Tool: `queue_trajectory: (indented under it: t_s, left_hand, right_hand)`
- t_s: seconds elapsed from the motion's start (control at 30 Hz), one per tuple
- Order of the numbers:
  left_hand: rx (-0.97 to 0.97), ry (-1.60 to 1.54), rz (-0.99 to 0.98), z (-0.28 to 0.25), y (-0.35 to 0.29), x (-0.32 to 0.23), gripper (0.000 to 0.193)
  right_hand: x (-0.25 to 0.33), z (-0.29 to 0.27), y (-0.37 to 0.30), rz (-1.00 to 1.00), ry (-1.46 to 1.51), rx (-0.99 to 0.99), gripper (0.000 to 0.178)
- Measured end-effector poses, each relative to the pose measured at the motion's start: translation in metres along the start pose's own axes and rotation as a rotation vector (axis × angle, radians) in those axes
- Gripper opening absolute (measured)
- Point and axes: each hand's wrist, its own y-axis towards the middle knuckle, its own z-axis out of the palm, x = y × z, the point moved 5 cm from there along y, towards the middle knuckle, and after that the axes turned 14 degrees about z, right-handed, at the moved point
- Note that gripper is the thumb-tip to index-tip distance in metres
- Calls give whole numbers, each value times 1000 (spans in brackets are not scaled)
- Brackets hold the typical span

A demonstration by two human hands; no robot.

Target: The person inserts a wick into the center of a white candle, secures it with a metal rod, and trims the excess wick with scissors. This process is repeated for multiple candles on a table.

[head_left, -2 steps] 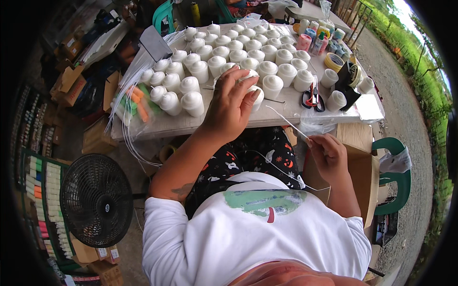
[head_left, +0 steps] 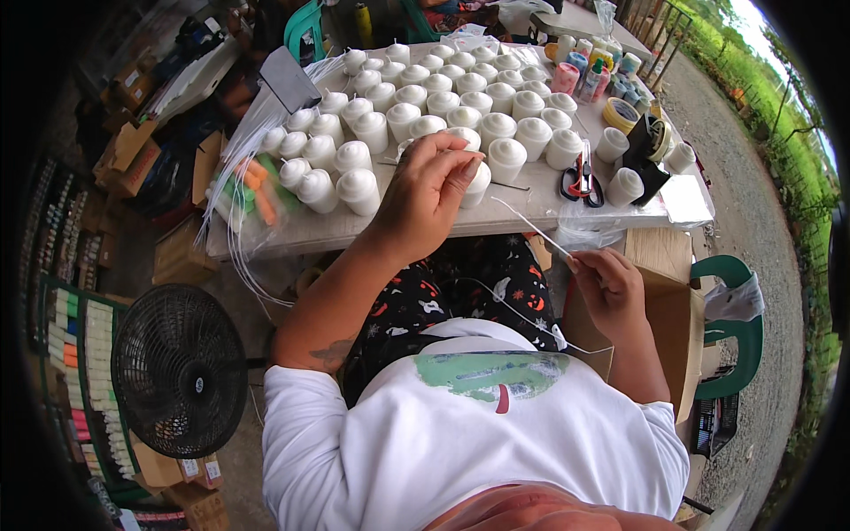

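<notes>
My right hand (head_left: pixel 609 288), over the table's near edge, pinches a white wick (head_left: pixel 536 225). The free end of the wick points up and left toward the candles. My left hand (head_left: pixel 429 186) is raised in front of the nearest candles, its thumb and fingertips brought together. Whether something small sits in that pinch I cannot make out. Just beyond its fingertips stand a white pillar candle (head_left: pixel 506 162) and another candle (head_left: pixel 476 188), partly covered by the hand. Rows of similar white candles (head_left: pixel 436 84), most with pointed tops, fill the table's middle.
Red-and-black scissors (head_left: pixel 580 181) and a thin metal rod (head_left: pixel 510 187) lie on the table (head_left: pixel 345 232). Long white wicks (head_left: pixel 232 190) hang off its left side. Paint jars (head_left: pixel 565 78) stand far right. A black fan (head_left: pixel 180 372) is at left, an open carton (head_left: pixel 660 310) at right.
My left hand's fingers have closed together from a slightly spread pose. The right hand and the wick have hardly moved.
</notes>
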Motion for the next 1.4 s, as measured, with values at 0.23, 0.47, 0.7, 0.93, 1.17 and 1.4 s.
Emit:
queue_trajectory:
  t_s: [0.23,0.47,0.7,0.93,1.17,1.4]
  left_hand:
    - [638,-535,-467,5,-16,15,29]
    - [588,-369,-419,-7,-25,-8,10]
    - [252,284,521,-20,-24,-53,5]
    - [152,459,679,-17,-44,-55,10]
    - [75,429,158,31,-34,40,50]
    - [-3,442,45,76,-34,82,73]
  right_hand:
    - [18,5,3,-226,-139,15,12]
    - [14,5,0,-182,-39,178,11]
    - [-5,11,-6,127,204,376,5]
    - [-18,13,-13,292,468,509,8]
    - [-56,-15,-12,457,544,104,9]
    - [-39,-10,-10,350,396,33,8]
